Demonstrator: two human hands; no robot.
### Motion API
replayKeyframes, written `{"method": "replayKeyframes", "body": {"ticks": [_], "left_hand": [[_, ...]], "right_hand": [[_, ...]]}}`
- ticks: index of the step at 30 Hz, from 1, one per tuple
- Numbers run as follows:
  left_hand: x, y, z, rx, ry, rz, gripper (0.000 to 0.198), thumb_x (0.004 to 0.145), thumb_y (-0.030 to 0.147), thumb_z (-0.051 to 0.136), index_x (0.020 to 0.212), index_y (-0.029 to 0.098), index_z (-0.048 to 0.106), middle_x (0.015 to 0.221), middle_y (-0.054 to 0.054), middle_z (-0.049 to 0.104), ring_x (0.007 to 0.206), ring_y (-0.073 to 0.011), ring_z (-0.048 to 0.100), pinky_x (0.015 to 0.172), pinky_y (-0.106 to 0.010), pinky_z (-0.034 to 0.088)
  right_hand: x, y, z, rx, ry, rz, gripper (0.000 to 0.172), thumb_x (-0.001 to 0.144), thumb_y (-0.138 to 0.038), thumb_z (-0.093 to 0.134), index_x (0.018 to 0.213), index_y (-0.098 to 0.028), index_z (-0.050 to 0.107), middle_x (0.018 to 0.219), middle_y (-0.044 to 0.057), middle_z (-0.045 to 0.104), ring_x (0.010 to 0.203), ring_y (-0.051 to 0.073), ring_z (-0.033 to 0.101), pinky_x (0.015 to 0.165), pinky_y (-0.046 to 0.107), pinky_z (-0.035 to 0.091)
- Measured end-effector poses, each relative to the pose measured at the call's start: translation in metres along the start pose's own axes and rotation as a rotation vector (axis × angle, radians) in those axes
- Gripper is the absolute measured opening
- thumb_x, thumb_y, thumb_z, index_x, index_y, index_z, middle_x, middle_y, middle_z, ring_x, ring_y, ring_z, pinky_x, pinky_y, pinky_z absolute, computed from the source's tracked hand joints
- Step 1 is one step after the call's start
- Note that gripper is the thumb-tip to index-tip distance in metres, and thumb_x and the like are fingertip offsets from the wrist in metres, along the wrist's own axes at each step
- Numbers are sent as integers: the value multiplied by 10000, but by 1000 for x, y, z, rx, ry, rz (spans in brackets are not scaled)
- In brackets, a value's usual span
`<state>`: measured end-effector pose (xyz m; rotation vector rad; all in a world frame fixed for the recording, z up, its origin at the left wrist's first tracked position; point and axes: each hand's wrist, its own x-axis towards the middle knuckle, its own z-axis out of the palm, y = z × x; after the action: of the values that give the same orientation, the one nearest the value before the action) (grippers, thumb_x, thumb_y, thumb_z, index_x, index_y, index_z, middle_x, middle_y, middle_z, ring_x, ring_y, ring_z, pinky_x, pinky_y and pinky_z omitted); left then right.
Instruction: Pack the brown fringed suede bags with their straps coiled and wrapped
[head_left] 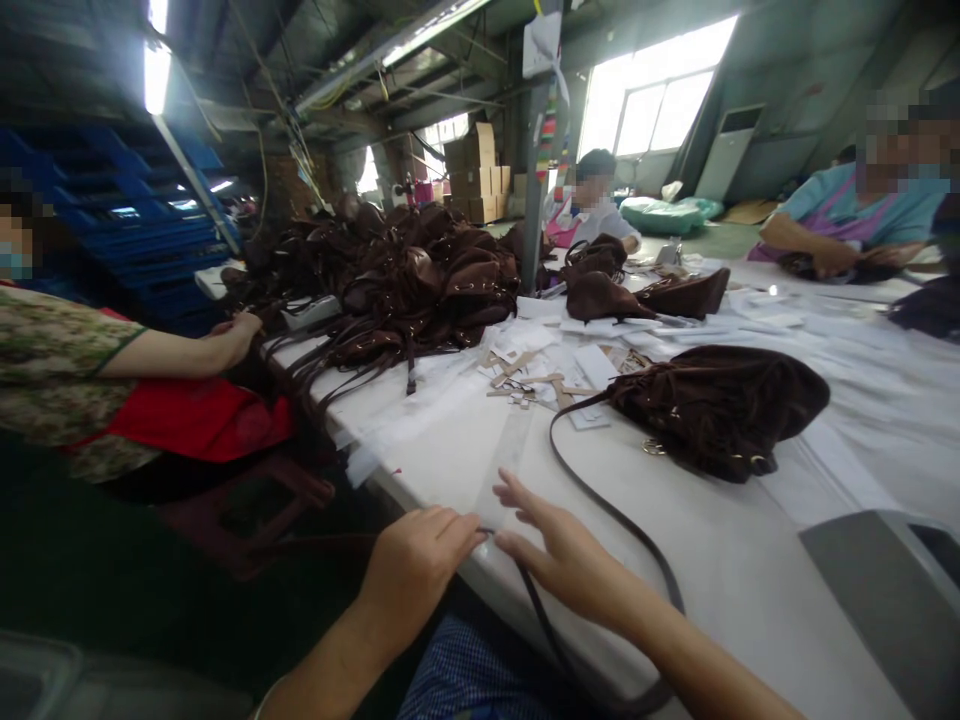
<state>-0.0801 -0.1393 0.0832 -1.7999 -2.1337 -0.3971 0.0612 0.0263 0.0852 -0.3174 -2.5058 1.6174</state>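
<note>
My left hand (417, 561) is at the near edge of the white table (750, 570), fingers curled, pinching the near end of a long clear plastic sleeve (507, 462) that lies flat on the table. My right hand (559, 552) rests just right of it, fingers stretched out, thumb and forefinger touching the same end of the sleeve. A dark brown bag strap (600, 505) curves past my right hand and over the table edge. It leads to a brown suede bag (716, 405) lying on the table beyond my right hand.
A big heap of brown bags (390, 275) fills the far left of the table, with paper tags and card scraps (547, 365) beside it. A person's arm (176, 352) reaches in from the left. Two other people sit at the far side. A grey box (885, 590) stands at near right.
</note>
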Motion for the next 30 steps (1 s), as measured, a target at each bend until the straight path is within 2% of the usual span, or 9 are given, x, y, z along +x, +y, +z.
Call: {"method": "replayKeyframes", "body": {"ticks": [3,5,8,10,14,17,20,25,30], "left_hand": [[1,-3,6,-68,-39,18,246,998,323,455,908,223,661,759,5,681,710,-184,637,666,-317,451],[-7,-22,10,-69,-43,-20,279,1004,362,432,974,225,673,847,-1,725,750,-182,666,688,-311,472],[-20,-52,15,26,8,-122,339,1009,384,402,1003,202,687,933,-26,755,796,-189,696,697,-301,489],[-19,-55,18,68,7,-134,347,1011,370,401,974,193,697,906,-38,755,789,-196,698,694,-301,490],[11,-33,24,-47,-124,1,285,995,329,454,903,205,694,773,-25,716,738,-189,671,692,-295,476],[44,-43,25,-239,-209,23,261,966,394,513,913,220,701,819,-14,725,786,-174,675,715,-266,479],[81,-99,31,-386,-202,-209,296,959,449,495,985,254,716,955,5,745,853,-153,683,775,-234,490],[156,-217,71,-189,-113,-579,284,973,317,466,1147,181,645,1107,-83,706,1021,-208,656,913,-322,486],[205,-275,117,-54,-240,-775,359,925,365,601,1220,163,579,1234,-102,602,1065,-238,615,900,-465,527]], "right_hand": [[10,15,7,-77,-65,-70,414,991,-266,408,1378,-208,540,952,62,747,853,184,707,842,314,540],[11,33,-6,-297,33,-69,384,963,-172,389,1260,-207,629,873,54,741,821,192,703,808,310,534],[12,56,-29,-628,290,56,346,925,-167,440,1195,-178,658,1027,122,728,897,265,694,814,387,532],[17,60,-32,-676,327,21,373,907,-245,534,1260,-163,619,1213,167,668,1063,323,646,901,445,506],[30,49,-5,-438,86,-192,416,922,-302,555,1328,-207,554,1138,107,705,1033,252,653,896,346,496],[39,55,12,-285,20,-148,260,986,-287,421,982,-208,669,814,30,708,745,173,652,704,258,464],[46,76,11,-171,153,-88,336,991,-322,403,776,-181,620,702,15,643,662,149,593,651,245,413],[55,94,2,13,268,-21,342,987,-371,424,786,-173,617,654,-4,606,625,136,552,627,238,381],[58,93,3,50,257,4,372,982,-368,441,705,-172,593,644,-8,594,623,125,537,628,230,370]]}}
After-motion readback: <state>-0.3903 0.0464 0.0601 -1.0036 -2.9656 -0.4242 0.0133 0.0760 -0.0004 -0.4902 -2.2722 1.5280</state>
